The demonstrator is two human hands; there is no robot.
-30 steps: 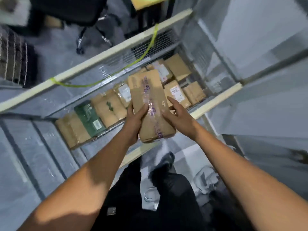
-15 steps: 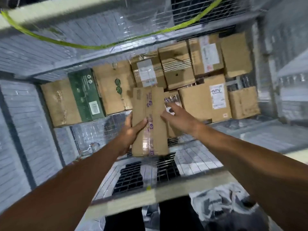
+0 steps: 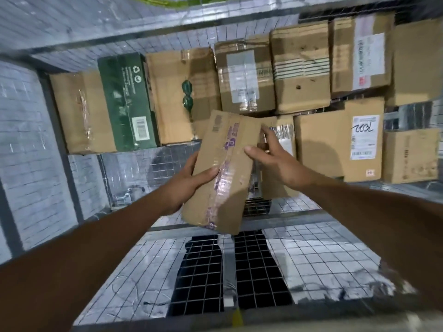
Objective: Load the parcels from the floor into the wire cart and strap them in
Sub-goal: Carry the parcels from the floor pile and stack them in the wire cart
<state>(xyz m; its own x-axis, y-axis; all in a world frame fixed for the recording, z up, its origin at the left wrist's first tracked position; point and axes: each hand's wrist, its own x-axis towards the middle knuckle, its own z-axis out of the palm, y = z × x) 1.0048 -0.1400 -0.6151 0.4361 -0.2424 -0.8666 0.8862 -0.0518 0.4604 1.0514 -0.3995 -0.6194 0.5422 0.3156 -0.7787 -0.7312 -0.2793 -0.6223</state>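
Reaching down into the wire cart [image 3: 316, 255] with a taped brown parcel [image 3: 223, 173], not yet set down. Gripped at its near left edge by the left hand [image 3: 189, 185], thumb laid across the top face and fingers hidden beneath, probably to take the weight from below. Steadied on the other side by the right hand [image 3: 280, 164], thumb on the top face and fingers fairly straight along the right edge. More a press than a clasp, so likely for aiming rather than lifting. Tilted with the far end towards the back row, hanging over the bare patch of mesh floor [image 3: 143, 171] in front of the green box [image 3: 127, 101]. Packed along the far wall, side by side: a plain brown carton [image 3: 79, 111] at the left, then the green box, then several labelled cartons. Presumably filled from the back so as to leave little slack for strapping. Begun at the right on a second row: a large carton with a handwritten white label [image 3: 335, 144] and, just beside it, a narrow parcel with shiny tape [image 3: 286, 134], partly hidden behind the held one. Seemingly bound for the gap left of that narrow parcel. Only a sliver of yellow-green strap [image 3: 163, 1] visible at the top edge of view; strapping not yet started.
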